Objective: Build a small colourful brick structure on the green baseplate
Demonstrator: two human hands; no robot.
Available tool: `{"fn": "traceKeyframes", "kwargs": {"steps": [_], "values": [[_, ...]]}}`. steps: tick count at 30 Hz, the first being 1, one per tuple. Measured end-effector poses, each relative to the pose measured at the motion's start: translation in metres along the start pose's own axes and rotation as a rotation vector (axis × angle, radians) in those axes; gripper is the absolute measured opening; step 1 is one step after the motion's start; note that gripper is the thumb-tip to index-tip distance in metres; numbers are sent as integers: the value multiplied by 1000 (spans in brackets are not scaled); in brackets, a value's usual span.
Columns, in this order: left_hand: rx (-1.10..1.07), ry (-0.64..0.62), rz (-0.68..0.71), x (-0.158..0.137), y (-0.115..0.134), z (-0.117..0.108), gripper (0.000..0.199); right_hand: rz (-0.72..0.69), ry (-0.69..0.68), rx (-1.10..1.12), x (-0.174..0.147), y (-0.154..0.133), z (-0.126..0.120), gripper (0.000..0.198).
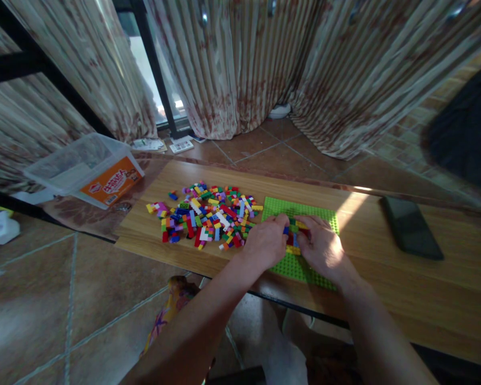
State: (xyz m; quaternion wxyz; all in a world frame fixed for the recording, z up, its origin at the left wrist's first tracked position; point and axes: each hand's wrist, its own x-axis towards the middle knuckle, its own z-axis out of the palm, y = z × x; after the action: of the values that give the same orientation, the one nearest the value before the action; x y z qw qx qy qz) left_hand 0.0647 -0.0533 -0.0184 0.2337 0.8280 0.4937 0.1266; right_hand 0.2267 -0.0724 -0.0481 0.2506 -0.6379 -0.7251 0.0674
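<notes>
A green studded baseplate (296, 267) lies on the wooden table, with a small structure of coloured toy bricks (292, 249) near its middle. My left hand (268, 240) is closed at the structure's left side, its fingers bent against the bricks. From the right, my right hand (323, 246) curls over the same structure, fingertips on its upper and right parts. Yellow, red, blue and green bricks show between the hands; the rest is hidden under my fingers. To the left of the plate spreads a pile of loose toy bricks (212, 214) in many colours.
A black phone (412, 227) lies on the table (369, 267) at the right. Beyond the table's left end stands a clear plastic box (76, 166) with an orange label. Striped curtains (224, 64) hang behind, over a tiled floor (260, 141).
</notes>
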Motion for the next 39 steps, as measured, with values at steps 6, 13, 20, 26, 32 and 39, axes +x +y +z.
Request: {"fn": "traceKeyframes", "kwargs": {"steps": [6,13,20,26,32,39], "values": [[-7,10,8,0,0,0,22,1,-12,-5,1,-5,1,40],[-16,-2,8,0,0,0,22,-9,-8,-16,2,-4,2,36],[-16,-22,-15,0,1,-1,22,-13,2,-10,2,-4,2,35],[-14,-3,2,0,1,0,22,2,-9,-17,2,-5,2,34],[-21,-7,-8,-1,0,1,23,-1,-5,-5,2,-3,3,34],[-22,6,10,0,-1,2,22,11,-7,-4,2,-4,4,34]]}}
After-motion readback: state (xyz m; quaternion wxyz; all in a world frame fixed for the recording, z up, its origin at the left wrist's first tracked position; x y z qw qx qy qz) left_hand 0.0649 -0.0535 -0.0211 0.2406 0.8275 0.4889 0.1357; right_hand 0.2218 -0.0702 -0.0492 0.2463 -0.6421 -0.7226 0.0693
